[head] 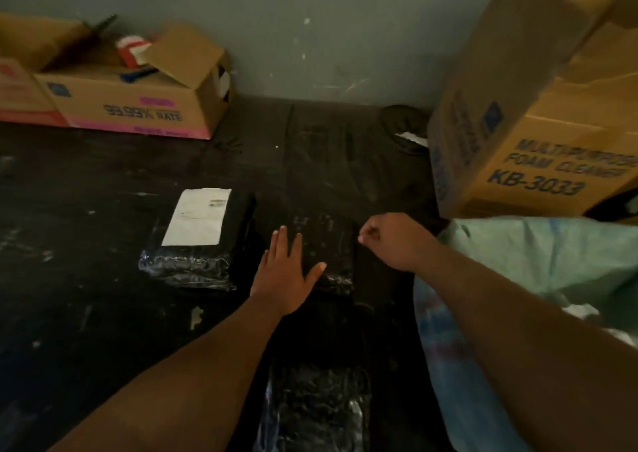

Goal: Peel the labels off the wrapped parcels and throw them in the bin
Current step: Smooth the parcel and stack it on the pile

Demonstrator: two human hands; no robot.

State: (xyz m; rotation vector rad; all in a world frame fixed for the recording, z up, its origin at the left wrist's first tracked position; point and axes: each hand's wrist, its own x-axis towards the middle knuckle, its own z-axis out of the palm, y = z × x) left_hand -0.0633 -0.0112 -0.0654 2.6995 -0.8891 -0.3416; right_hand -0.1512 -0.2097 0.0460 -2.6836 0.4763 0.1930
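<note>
A black wrapped parcel (328,244) lies on the dark floor in the middle, with no label showing on its top. My left hand (286,272) rests flat on its near left part, fingers spread. At the parcel's right edge my right hand (390,241) has its fingers curled together; whether it pinches anything is unclear. To the left lies another black parcel (196,261) with a white label (200,216) stuck on its top. A third shiny black parcel (317,406) lies close to me at the bottom centre.
An open cardboard box (131,106) stands at the back left against the wall. A tall carton (531,113) marked foam cleaner stands at the right. A dark bag-like bin (407,127) sits in the back corner. Light green cloth (538,261) lies at my right.
</note>
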